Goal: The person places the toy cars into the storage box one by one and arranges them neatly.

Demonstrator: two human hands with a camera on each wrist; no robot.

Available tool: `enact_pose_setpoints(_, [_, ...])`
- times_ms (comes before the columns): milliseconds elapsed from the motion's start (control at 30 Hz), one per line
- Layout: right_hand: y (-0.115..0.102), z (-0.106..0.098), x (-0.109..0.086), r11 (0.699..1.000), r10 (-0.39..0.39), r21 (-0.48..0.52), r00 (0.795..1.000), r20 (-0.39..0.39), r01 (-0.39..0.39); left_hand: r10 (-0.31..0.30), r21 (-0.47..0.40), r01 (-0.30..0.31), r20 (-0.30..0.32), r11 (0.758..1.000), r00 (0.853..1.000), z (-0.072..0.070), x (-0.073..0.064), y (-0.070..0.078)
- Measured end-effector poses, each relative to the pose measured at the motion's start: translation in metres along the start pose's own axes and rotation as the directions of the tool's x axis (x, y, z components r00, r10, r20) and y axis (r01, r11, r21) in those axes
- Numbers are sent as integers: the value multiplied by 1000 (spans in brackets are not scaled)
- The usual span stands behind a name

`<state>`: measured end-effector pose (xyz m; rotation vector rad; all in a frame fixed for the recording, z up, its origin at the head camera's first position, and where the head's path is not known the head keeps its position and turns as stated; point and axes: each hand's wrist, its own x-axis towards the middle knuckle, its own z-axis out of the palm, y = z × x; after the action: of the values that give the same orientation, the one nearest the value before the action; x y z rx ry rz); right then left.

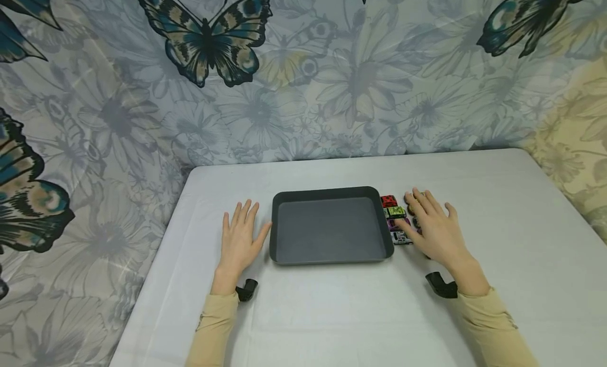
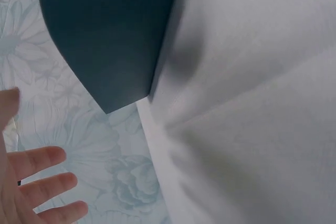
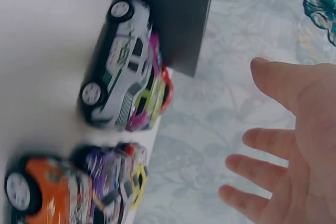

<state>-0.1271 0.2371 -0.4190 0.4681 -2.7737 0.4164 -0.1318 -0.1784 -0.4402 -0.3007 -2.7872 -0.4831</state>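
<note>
The gray tray lies flat between the two hands, with a row of little toy cars just beside its right edge, and a white one and an orange one show big in the right wrist view. The left hand is just beside the tray's left edge, and the right hand is over more cars, both with fingers spread out, holding nothing. Under it all is a white table, with a butterfly wall behind.
</note>
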Motion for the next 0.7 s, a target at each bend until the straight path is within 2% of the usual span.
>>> enact_pose_setpoints(133, [8,-3,-3,999,-31,-14,999,-38,30,21,-32,-22,-42,999,999,0,-1,1])
enact_pose_setpoints(267, [16,-8,-8,995,-97,-22,994,-49,96,36,-48,-42,-119,998,992,3,-2,2])
enact_pose_setpoints(367, [23,-15,-12,989,-150,-20,987,-50,149,27,-85,-41,-164,996,986,6,-2,4])
enact_pose_setpoints(500, [34,-23,-21,982,-188,-31,981,-42,187,-21,-174,-6,-156,985,987,9,-2,8])
enact_pose_setpoints(700, [47,-30,-34,981,-193,-22,981,-14,192,-115,-293,89,-70,952,991,13,-6,15])
